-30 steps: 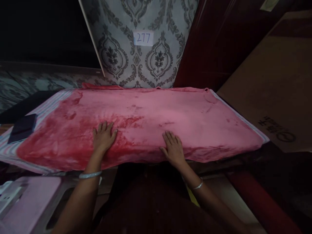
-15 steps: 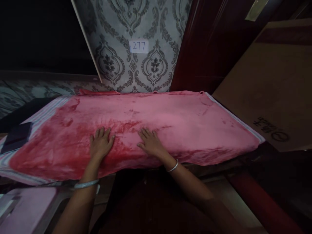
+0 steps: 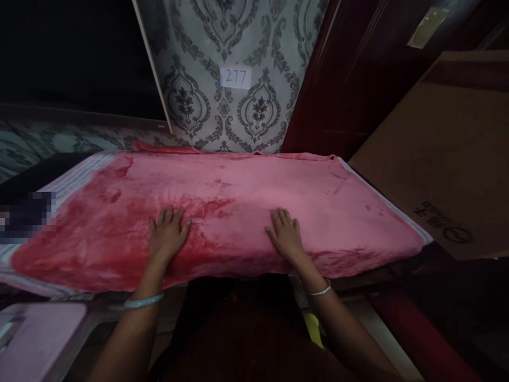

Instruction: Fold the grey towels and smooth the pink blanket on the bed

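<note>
A pink plush blanket (image 3: pixel 246 180) lies spread over a long low surface, with darker red streaks in its pile. Striped cloth (image 3: pixel 75 178) shows past its left and right ends. My left hand (image 3: pixel 168 236) rests flat on the blanket left of the middle, fingers spread. Farther right, my right hand (image 3: pixel 286 233) also lies flat on the pile with its fingers apart. Neither hand holds anything. Wrinkles and red patches show around my left hand, while the pile near my right hand looks smoother.
A cardboard box (image 3: pixel 445 154) stands at the right, close to the blanket's end. A dark screen (image 3: pixel 75 58) hangs at the back left. Paper marked 277 (image 3: pixel 235 77) is on the patterned wall. A dark blurred item (image 3: pixel 29 217) lies at the left end.
My right hand has slid right across the blanket, away from my left hand. The left hand has stayed at nearly the same spot. The view has shifted slightly.
</note>
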A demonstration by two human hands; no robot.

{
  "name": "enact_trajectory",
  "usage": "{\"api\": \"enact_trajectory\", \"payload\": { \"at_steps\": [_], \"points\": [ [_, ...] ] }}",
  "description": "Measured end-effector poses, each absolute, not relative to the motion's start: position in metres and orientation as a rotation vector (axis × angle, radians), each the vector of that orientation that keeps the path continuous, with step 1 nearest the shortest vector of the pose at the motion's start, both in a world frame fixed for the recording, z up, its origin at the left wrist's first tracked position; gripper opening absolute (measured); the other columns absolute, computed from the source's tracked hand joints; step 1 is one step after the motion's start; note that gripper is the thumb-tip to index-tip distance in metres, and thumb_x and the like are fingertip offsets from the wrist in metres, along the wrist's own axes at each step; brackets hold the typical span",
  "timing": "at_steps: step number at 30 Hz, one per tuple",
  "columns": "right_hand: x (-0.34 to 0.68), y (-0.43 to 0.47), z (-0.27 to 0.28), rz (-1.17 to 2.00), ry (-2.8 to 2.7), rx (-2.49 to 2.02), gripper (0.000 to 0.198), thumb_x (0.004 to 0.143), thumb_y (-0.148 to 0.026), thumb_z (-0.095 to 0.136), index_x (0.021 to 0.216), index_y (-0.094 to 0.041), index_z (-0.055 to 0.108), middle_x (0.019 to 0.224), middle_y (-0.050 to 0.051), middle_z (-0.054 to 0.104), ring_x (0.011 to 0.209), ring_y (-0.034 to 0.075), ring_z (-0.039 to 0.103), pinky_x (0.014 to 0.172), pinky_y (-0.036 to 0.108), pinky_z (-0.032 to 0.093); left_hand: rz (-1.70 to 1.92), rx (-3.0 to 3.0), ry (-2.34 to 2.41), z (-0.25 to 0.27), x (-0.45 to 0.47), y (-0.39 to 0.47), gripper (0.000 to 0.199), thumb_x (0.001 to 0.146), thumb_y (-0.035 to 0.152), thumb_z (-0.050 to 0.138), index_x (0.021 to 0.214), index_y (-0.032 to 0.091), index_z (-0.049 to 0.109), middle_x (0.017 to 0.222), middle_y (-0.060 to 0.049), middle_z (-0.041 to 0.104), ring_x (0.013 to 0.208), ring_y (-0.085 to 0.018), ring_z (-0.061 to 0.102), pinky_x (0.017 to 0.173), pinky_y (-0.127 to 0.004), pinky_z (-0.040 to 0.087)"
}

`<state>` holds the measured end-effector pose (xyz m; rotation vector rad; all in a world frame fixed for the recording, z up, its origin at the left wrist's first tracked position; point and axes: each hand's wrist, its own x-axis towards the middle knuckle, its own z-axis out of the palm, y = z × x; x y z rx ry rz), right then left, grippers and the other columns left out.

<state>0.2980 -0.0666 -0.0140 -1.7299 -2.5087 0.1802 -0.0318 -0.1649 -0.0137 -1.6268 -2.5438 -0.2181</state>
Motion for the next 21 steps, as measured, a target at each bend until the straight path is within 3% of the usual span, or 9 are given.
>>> {"api": "enact_trajectory", "payload": {
  "at_steps": [10, 15, 21],
  "points": [
    [0.126, -0.073, -0.003, 0.278, -2.846, -0.839, 0.059, 0.105, -0.038, 0.029, 0.161, -0.020, 0.030, 0.169, 0.006, 0.023, 0.157, 0.022, 0.014, 0.126, 0.054, 0.012, -0.203, -1.613, -2.514, -0.012, -0.029, -0.170, 0.061, 0.100, 0.043, 0.032, 0.152, 0.015, 0.047, 0.162, -0.019, 0.038, 0.150, -0.037, 0.033, 0.119, -0.061, 0.026],
    [0.129, -0.046, -0.016, 0.323, -2.831, -0.989, 0.066, 0.104, -0.054, 0.034, 0.161, -0.020, 0.032, 0.169, 0.008, 0.023, 0.157, 0.024, 0.015, 0.125, 0.054, 0.014, -0.211, -1.620, -2.530, -0.011, -0.030, -0.171, 0.060, 0.100, 0.042, 0.033, 0.153, 0.017, 0.046, 0.162, -0.018, 0.038, 0.151, -0.035, 0.032, 0.120, -0.060, 0.025],
    [0.206, -0.016, -0.016, 0.210, -2.661, -1.489, 0.065, 0.104, -0.051, 0.035, 0.162, -0.022, 0.027, 0.170, 0.010, 0.016, 0.157, 0.028, 0.013, 0.122, 0.059, 0.017, -0.258, -1.633, -2.541, -0.011, -0.030, -0.171, 0.060, 0.100, 0.042, 0.034, 0.152, 0.015, 0.047, 0.162, -0.019, 0.038, 0.151, -0.035, 0.031, 0.121, -0.061, 0.024]
  ]
}}
